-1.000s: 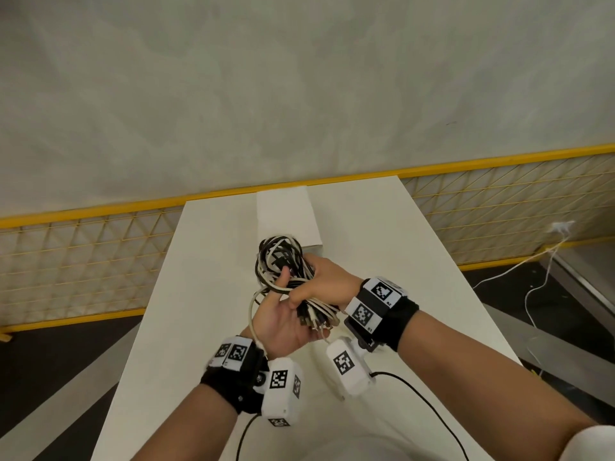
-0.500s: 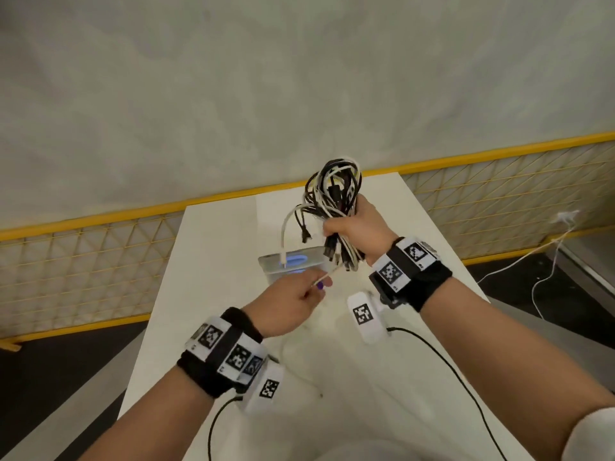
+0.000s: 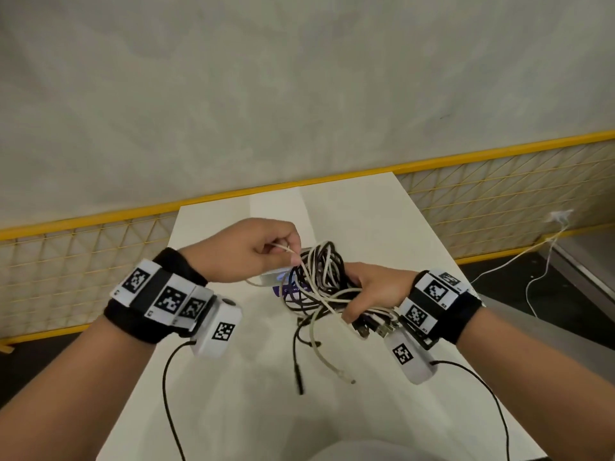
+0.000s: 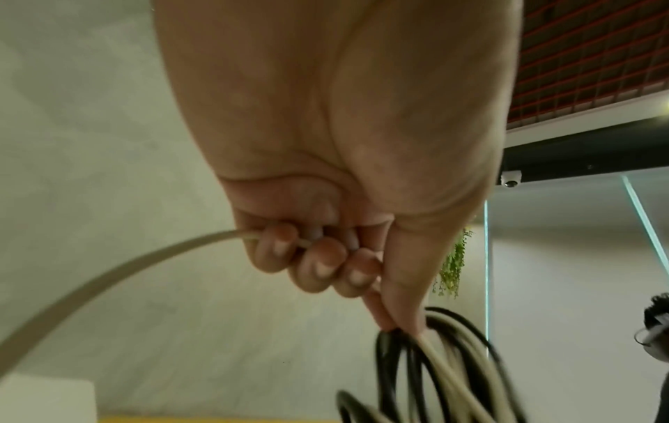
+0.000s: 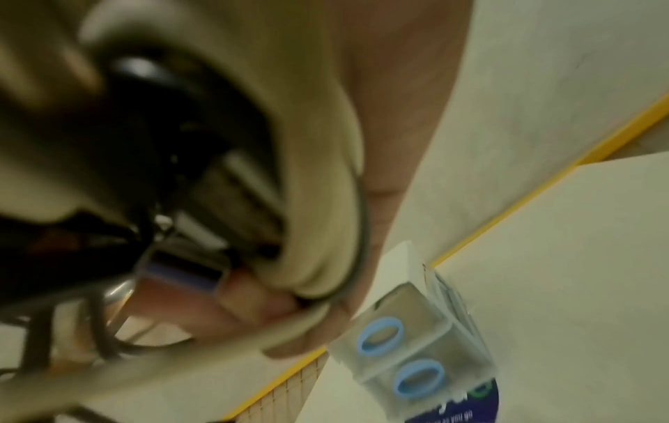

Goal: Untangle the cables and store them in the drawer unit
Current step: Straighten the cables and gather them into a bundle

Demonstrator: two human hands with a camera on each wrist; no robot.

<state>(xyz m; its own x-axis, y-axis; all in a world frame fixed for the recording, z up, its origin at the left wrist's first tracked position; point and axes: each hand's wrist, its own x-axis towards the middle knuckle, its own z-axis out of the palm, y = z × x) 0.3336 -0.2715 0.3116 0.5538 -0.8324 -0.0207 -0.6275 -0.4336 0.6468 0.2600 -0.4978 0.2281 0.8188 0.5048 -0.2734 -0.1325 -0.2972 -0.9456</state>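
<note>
Above the white table [image 3: 382,227], our right hand [image 3: 376,291] grips the tangled cable bundle [image 3: 319,277]. Our left hand [image 3: 246,251], fingers curled, pinches one white cable [image 3: 283,248] beside it. The clear drawer unit [image 5: 416,337] stands behind the bundle.

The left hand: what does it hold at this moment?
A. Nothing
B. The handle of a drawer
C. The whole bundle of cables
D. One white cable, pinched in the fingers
D: the left hand pinches one white cable in its curled fingers, while the right hand grips the cable bundle.
</note>
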